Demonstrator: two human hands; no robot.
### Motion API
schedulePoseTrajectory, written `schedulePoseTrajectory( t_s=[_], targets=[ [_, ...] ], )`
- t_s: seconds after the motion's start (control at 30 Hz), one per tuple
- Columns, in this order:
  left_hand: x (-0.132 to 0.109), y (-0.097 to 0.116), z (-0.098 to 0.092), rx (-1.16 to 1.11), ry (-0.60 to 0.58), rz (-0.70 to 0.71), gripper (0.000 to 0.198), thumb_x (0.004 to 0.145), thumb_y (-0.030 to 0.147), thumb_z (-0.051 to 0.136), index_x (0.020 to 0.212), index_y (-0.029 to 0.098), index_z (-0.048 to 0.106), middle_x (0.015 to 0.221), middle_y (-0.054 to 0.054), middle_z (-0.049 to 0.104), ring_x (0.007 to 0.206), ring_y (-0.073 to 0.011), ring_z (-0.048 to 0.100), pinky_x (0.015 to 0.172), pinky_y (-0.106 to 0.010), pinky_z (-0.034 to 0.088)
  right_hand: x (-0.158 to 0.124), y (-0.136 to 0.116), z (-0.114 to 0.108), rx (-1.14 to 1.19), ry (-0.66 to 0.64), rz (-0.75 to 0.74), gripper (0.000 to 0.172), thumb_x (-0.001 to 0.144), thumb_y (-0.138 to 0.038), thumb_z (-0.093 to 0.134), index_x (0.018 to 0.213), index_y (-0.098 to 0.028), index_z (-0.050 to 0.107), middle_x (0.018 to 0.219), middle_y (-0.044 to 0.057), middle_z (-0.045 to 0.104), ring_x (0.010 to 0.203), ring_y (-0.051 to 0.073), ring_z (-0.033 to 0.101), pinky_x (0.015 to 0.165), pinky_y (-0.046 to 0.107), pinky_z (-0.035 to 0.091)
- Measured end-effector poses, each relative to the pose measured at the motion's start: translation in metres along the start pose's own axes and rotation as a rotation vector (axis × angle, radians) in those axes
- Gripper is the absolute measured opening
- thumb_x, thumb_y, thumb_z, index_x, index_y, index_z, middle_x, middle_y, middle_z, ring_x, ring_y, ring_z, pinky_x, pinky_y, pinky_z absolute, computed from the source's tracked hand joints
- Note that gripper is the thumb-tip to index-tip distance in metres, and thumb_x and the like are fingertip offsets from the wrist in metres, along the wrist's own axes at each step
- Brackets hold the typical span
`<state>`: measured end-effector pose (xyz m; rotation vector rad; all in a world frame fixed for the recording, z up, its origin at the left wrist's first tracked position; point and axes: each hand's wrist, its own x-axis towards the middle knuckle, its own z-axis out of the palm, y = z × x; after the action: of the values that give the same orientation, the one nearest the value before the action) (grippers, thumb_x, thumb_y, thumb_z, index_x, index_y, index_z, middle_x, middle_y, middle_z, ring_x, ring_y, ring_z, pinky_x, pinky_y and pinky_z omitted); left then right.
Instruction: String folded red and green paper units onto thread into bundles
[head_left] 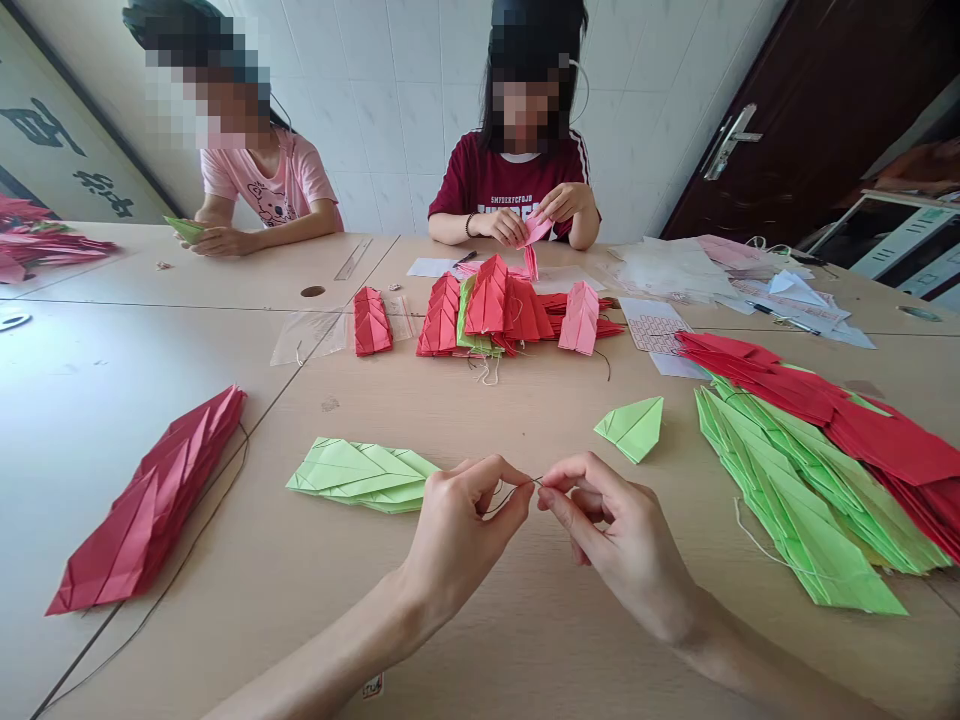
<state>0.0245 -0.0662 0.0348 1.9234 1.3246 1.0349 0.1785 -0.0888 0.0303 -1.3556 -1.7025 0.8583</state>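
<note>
A thin dark thread (501,502) runs between the pinched fingers of my left hand (456,528) and my right hand (626,545). Both hands are closed on it, fingertips almost meeting above the table. Behind my left wrist lies a light-green folded-paper strip (356,475), its right end partly hidden by that hand. Just beyond my right hand is a single light-green folded-paper piece (634,428), touching nothing. To the left, a long red folded-paper strip (150,505) rests on the table with a dark cord trailing along its side.
Stacked green paper strips (795,490) and red paper strips (832,410) lie at the right. Across the table (465,640) sits a pile of red pieces (495,305) near plastic bags. Two co-workers sit opposite: one handles pink paper (536,228), the other green paper (185,230).
</note>
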Motion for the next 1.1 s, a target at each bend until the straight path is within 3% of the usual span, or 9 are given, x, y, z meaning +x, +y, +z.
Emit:
schedulePoseTrajectory(
  t_s=[0.17,0.47,0.73,0.93,1.1],
  targets=[
    [0.003,0.001,-0.003,-0.129,-0.11,-0.168,0.018,0.077,0.028,0.057,0.065,0.017,0.064,0.046,0.009,0.016,0.045,-0.0054,0.017,0.044,-0.019,0.016,0.001,0.002,0.0,0.026,0.002,0.024,0.013,0.086,-0.033,0.05,0.08,-0.023,0.05,0.057,-0.004,0.054,0.042,0.008,0.039,0.037,0.019,0.034],
    [0.008,0.001,-0.008,-0.432,-0.29,-0.356,0.027,0.076,0.04,0.06,0.07,0.015,0.067,0.046,0.009,0.017,0.045,-0.005,0.014,0.042,-0.021,0.011,0.007,0.0,-0.006,0.288,-0.11,0.225,0.02,0.084,-0.036,0.055,0.079,-0.023,0.041,0.068,-0.003,0.066,0.038,0.004,0.038,0.04,0.018,0.035],
    [0.009,-0.002,-0.008,-0.51,-0.391,-0.403,0.034,0.076,0.048,0.058,0.077,0.014,0.065,0.047,0.007,0.03,0.047,-0.0057,0.02,0.043,-0.021,0.013,0.011,0.004,-0.01,0.447,-0.233,0.241,0.025,0.084,-0.04,0.056,0.097,-0.02,0.049,0.07,0.0,0.066,0.039,0.004,0.036,0.039,0.018,0.033],
    [0.009,-0.001,-0.01,-0.51,-0.418,-0.401,0.032,0.076,0.046,0.058,0.079,0.015,0.064,0.054,0.004,0.044,0.049,-0.006,0.026,0.045,-0.021,0.017,0.013,0.003,-0.011,0.505,-0.255,0.28,0.024,0.082,-0.04,0.058,0.088,-0.018,0.054,0.068,0.0,0.065,0.038,0.003,0.033,0.036,0.017,0.027],
    [0.009,-0.001,-0.011,-0.503,-0.426,-0.368,0.031,0.076,0.044,0.059,0.083,0.015,0.063,0.052,0.005,0.043,0.048,-0.0064,0.028,0.045,-0.02,0.019,0.013,0.003,-0.012,0.532,-0.277,0.297,0.022,0.081,-0.037,0.06,0.087,-0.018,0.051,0.066,-0.001,0.066,0.036,0.002,0.032,0.035,0.017,0.023]
  ],
)
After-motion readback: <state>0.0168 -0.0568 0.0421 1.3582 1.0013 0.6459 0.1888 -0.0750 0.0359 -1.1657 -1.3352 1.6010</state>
